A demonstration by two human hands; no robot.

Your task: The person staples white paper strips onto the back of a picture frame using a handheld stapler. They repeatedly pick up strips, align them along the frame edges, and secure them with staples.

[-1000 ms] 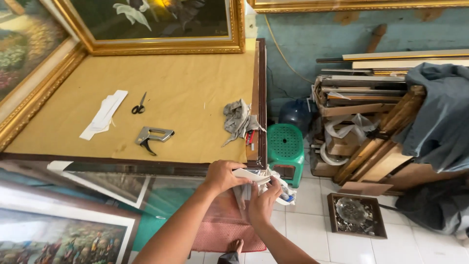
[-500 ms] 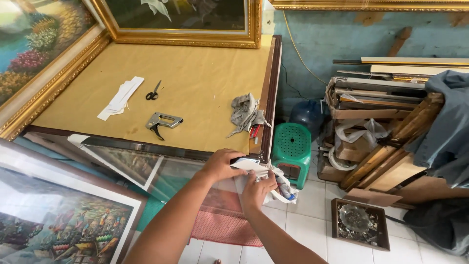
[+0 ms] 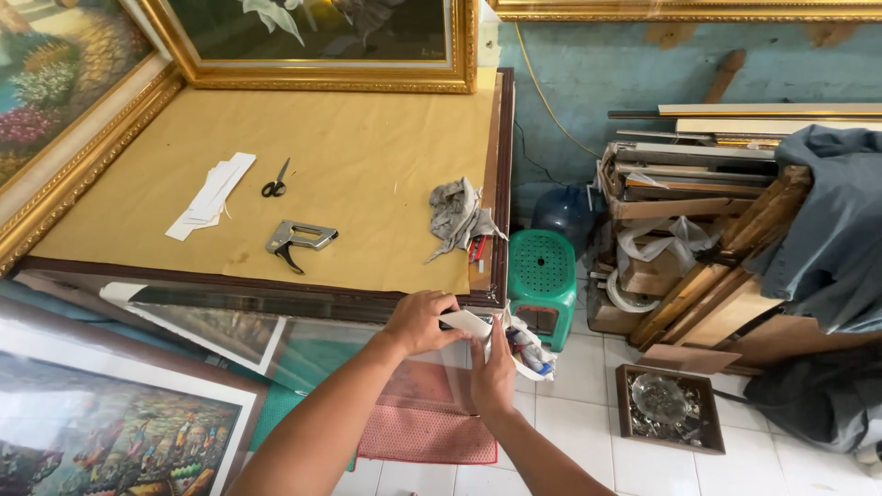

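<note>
— Head view: what are the two hands on?

— Both meet at the near right corner of the counter (image 3: 276,276), just below its dark wooden edge. The left hand (image 3: 418,321) lies with its fingers curled over a white strip (image 3: 469,321), so its grip is closed on that strip. The right hand (image 3: 494,372) stands upright beside it, fingers pointing up and pressed flat against the same strip; whether that grip pinches it or only pushes on it, I cannot tell.

— Where does the strip sit?

— At the corner, on the top edge of a clear sheet (image 3: 322,349) that leans against the counter's front, above a red mat (image 3: 427,427) on the tiled floor.

— And on the counter itself?

— Brown paper covers it. A metal staple gun (image 3: 299,239) lies near the middle, black scissors (image 3: 274,182) beyond it, a stack of white paper strips (image 3: 211,195) to the left, and a grey rag (image 3: 457,213) by the right edge. All are well apart from the hands.

— Around it?

— Gilt-framed paintings (image 3: 322,46) lean at the back and left, another painting (image 3: 101,432) stands at lower left. A green plastic stool (image 3: 542,271) sits just right of the corner, with stacked wooden frame pieces (image 3: 698,239) and a grey cloth (image 3: 827,230) further right.
</note>
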